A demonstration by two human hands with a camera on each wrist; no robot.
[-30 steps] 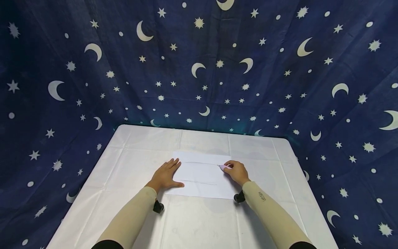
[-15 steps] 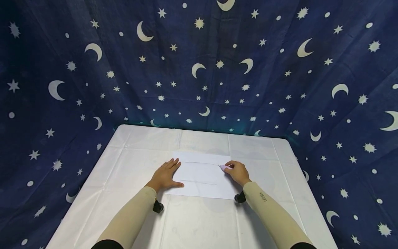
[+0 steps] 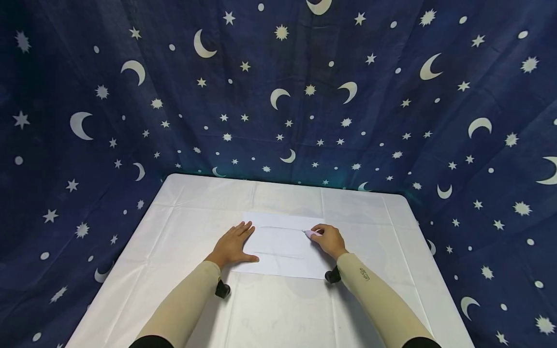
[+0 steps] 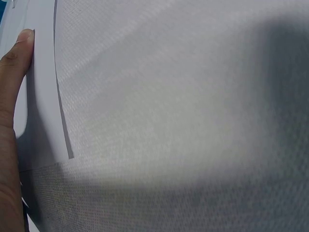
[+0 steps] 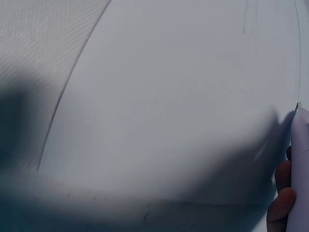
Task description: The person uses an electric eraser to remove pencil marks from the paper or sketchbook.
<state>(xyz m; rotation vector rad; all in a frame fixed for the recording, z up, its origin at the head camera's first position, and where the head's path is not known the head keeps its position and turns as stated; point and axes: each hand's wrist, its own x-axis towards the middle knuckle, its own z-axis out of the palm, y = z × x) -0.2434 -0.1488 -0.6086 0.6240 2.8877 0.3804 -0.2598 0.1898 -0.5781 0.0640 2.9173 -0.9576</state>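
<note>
A white paper sheet (image 3: 278,241) with two thin lines across it lies on the table. The left hand (image 3: 232,245) rests on its left end with fingers spread; the left wrist view shows the thumb (image 4: 21,50) on the paper (image 4: 46,106) close to its edge. In the right hand (image 3: 330,240) a pale purple cutter-like tool (image 3: 311,233) is pinched, its tip at the right end of the upper line. The right wrist view shows the tool (image 5: 300,159) with its metal tip on the line, fingertips (image 5: 282,200) beside it; most of this hand is out of that view.
A white cloth (image 3: 278,309) with fold creases covers the table. Behind and at both sides hangs a dark blue curtain (image 3: 243,96) with moons and stars. Dark wrist cameras (image 3: 222,289) sit under both wrists.
Against the earlier frames, the right hand and its tool have shifted slightly left along the upper line. The left hand stays on the paper. The whole head view has shifted slightly.
</note>
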